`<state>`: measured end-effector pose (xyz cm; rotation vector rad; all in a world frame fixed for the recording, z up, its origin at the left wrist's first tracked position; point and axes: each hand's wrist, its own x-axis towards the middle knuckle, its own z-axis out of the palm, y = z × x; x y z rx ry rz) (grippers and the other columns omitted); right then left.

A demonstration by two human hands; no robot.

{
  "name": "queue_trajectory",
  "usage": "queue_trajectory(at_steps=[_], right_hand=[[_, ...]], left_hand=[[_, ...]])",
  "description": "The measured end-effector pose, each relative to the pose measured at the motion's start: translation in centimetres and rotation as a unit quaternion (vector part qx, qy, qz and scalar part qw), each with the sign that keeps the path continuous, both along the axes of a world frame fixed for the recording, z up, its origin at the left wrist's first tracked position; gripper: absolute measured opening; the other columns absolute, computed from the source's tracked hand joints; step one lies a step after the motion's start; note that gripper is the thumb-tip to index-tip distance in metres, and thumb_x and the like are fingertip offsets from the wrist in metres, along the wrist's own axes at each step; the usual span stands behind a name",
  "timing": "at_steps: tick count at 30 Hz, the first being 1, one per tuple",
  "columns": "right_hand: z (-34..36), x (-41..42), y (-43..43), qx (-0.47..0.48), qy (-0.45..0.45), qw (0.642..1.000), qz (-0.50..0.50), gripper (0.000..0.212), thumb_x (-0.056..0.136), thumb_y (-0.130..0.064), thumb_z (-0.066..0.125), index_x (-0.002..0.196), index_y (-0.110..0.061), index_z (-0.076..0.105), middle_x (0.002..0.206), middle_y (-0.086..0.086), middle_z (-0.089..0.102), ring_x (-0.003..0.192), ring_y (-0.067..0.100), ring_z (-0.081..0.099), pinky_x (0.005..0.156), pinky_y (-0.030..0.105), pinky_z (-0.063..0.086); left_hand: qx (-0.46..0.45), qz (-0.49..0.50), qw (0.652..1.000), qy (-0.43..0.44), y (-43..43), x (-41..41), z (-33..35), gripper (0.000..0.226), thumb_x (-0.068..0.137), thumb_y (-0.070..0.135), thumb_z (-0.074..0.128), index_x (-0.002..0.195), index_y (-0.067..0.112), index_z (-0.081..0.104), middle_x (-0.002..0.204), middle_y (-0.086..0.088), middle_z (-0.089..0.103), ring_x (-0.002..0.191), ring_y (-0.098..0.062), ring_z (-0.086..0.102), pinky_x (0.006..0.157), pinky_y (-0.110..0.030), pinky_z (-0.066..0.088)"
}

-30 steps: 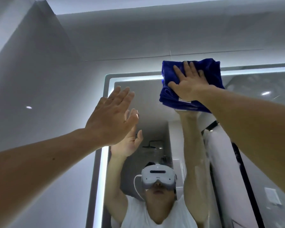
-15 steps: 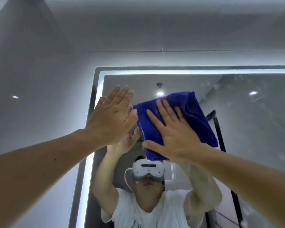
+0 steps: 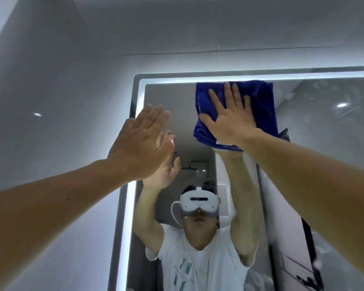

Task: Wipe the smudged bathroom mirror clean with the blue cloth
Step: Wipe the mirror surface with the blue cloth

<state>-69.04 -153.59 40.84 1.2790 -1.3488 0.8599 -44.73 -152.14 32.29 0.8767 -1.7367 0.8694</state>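
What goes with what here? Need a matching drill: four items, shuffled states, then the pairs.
Items
1. blue cloth
2. left hand
3. right hand
4. light strip

States
A. flat on the cloth, fingers spread
B. glowing along the top and left edges
C. folded, pressed to the mirror near its top edge
D. raised, fingers straight, holding nothing

Pairs: 1-C, 2-D, 3-A, 4-B

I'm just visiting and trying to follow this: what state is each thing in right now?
Folded blue cloth: pressed flat on glass, at top edge.
Right hand: fingers spread, pressing the cloth.
Left hand: flat, holding nothing.
Rectangular wall mirror: smudged at right.
Mirror's light strip: lit.
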Motion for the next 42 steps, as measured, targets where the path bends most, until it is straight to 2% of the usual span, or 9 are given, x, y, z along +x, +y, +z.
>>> queue_trajectory(at_steps=[6,10,15,19,21,24,29,37,42], right_hand=[[-6.7,1.1,0.0,0.02,0.12,0.992,0.014,0.071,0.092,-0.07,0.004,0.153,-0.037,-0.011,0.162,0.003,-0.017,0.148,0.021,-0.019,0.116,0.044,-0.013],[-15.5,1.9,0.6,0.074,0.198,0.977,0.043,0.068,0.097,-0.063,0.011,0.156,-0.031,0.003,0.164,0.007,-0.007,0.15,0.025,-0.01,0.12,0.05,0.0],[-26.2,1.4,0.3,0.139,0.344,0.927,0.057,0.064,0.1,-0.056,0.025,0.156,-0.029,0.012,0.164,0.007,0.003,0.15,0.029,0.0,0.119,0.046,-0.004],[-26.0,0.3,1.2,0.187,0.431,0.88,0.072,0.063,0.101,-0.053,0.031,0.156,-0.028,0.012,0.164,0.004,-0.001,0.15,0.025,-0.005,0.12,0.043,-0.006],[-22.6,0.0,1.6,0.174,0.398,0.897,0.086,0.063,0.101,-0.05,0.035,0.156,-0.028,0.014,0.164,0.004,-0.001,0.15,0.024,-0.007,0.121,0.041,-0.007],[-15.4,-0.1,1.7,0.09,0.241,0.964,0.07,0.065,0.099,-0.05,0.038,0.155,-0.027,0.015,0.163,0.007,-0.002,0.149,0.024,-0.011,0.117,0.033,-0.019],[-11.5,2.0,0.5,0.027,0.077,0.997,-0.012,0.068,0.096,-0.062,0.011,0.155,-0.032,-0.004,0.163,0.005,-0.015,0.149,0.023,-0.016,0.119,0.045,-0.009],[-26.1,1.6,0.0,0.069,0.227,0.969,0.066,0.064,0.102,-0.053,0.023,0.157,-0.023,0.011,0.164,0.009,-0.001,0.15,0.03,-0.002,0.12,0.05,-0.005],[-35.5,0.8,0.5,0.128,0.258,0.953,0.096,0.061,0.101,-0.046,0.034,0.155,-0.019,0.024,0.162,0.013,0.012,0.15,0.034,0.006,0.12,0.052,0.0]], left_hand=[[-0.006,-0.008,1.0,0.003,-0.4,1.0,-1.1,0.06,0.101,0.048,0.022,0.156,0.028,0.01,0.164,0.01,0.0,0.15,-0.009,-0.008,0.123,-0.042,0.004],[-0.007,-0.012,1.0,-0.015,-1.0,1.5,-2.6,0.063,0.099,0.052,0.018,0.156,0.025,0.012,0.164,0.008,0.003,0.15,-0.01,-0.007,0.123,-0.041,0.006],[0.011,-0.017,1.0,-0.019,-1.8,1.8,-5.3,0.069,0.093,0.052,0.016,0.156,0.025,0.013,0.164,0.008,0.002,0.15,-0.009,-0.008,0.122,-0.043,0.009],[0.029,-0.014,0.999,-0.043,-2.3,1.8,-7.8,0.07,0.092,0.053,0.012,0.156,0.024,0.012,0.164,0.008,0.001,0.15,-0.009,-0.01,0.121,-0.044,0.01],[0.03,-0.012,0.998,-0.046,-2.7,1.9,-8.5,0.07,0.093,0.054,0.011,0.156,0.025,0.012,0.164,0.009,-0.001,0.149,-0.008,-0.012,0.122,-0.043,0.007],[0.025,-0.021,0.999,-0.031,-3.1,2.1,-8.8,0.069,0.093,0.056,0.011,0.156,0.026,0.014,0.164,0.01,-0.001,0.149,-0.007,-0.012,0.123,-0.044,0.007],[-0.001,-0.033,0.999,-0.01,-3.4,2.6,-9.1,0.066,0.096,0.053,0.02,0.155,0.025,0.019,0.163,0.009,0.004,0.149,-0.009,-0.007,0.123,-0.044,0.007],[0.004,-0.043,0.999,-0.008,-3.3,1.8,-10.7,0.066,0.097,0.051,0.019,0.156,0.022,0.017,0.164,0.007,0.005,0.15,-0.01,-0.006,0.123,-0.044,0.007],[0.017,-0.045,0.999,-0.022,-3.1,0.8,-13.0,0.067,0.096,0.051,0.02,0.155,0.02,0.021,0.164,0.002,0.01,0.151,-0.015,0.0,0.122,-0.048,0.01]])
